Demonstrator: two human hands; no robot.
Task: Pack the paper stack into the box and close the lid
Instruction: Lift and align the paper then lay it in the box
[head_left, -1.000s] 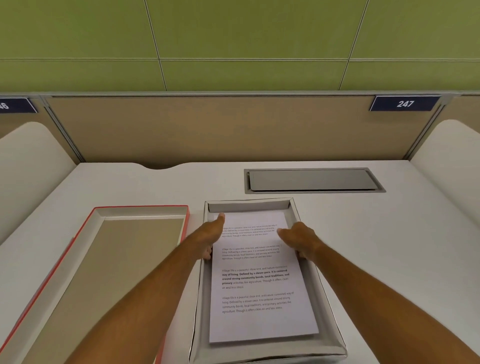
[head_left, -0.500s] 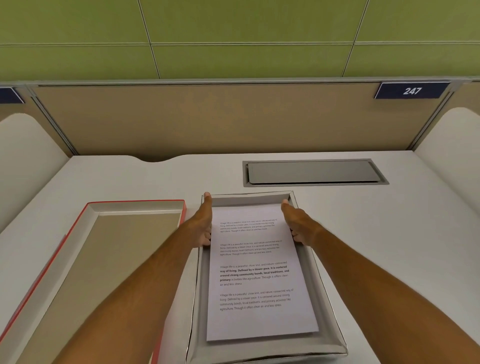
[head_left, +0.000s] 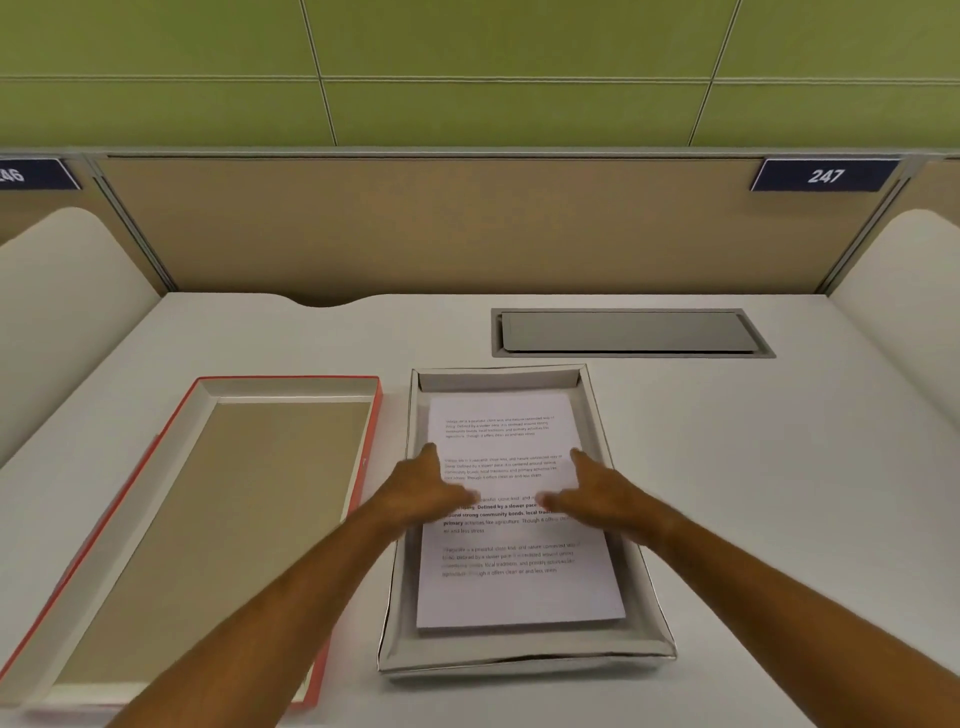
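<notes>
A white paper stack (head_left: 511, 582) with printed text lies flat inside a shallow grey box (head_left: 524, 652) in the middle of the desk. The box's red-edged lid (head_left: 208, 519) lies upside down to its left, inner side up. My left hand (head_left: 423, 491) hovers over the stack's left edge, fingers spread, thumb toward the centre. My right hand (head_left: 592, 496) is over the stack's right side, fingers spread too. Both hands are motion-blurred and hold nothing; whether they touch the paper I cannot tell.
A grey cable hatch (head_left: 631, 332) is set into the white desk (head_left: 753, 467) behind the box. A tan partition (head_left: 467, 228) with a "247" label (head_left: 825, 175) closes off the back. Curved white side panels stand at both sides.
Both hands have pulled back from the box's far corners toward me and inward over the middle of the paper. The stack, box and lid have not moved.
</notes>
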